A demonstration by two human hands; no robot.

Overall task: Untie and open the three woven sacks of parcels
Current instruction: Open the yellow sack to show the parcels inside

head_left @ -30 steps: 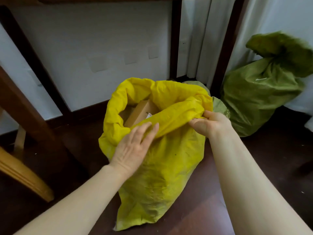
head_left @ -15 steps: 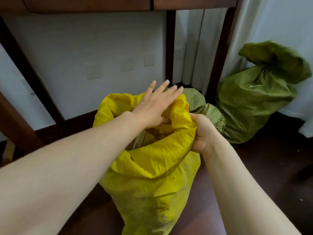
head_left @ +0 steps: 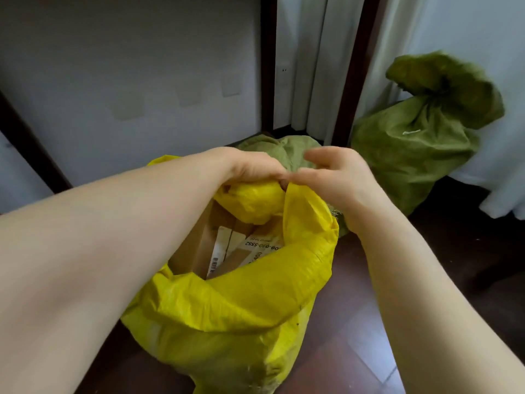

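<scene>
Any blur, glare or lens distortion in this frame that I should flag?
Head view: light is soft and even, no harsh glare; motion blur smears the top of the tied green sack and the right hand; the parcel label in the yellow sack is partly readable; wide-angle stretch enlarges the forearms.

Indoor room, likely a home. Dark polished wood floor. Plain white wall with a socket. Pale curtains hang low. Dark wooden furniture legs stand against the wall.
</scene>
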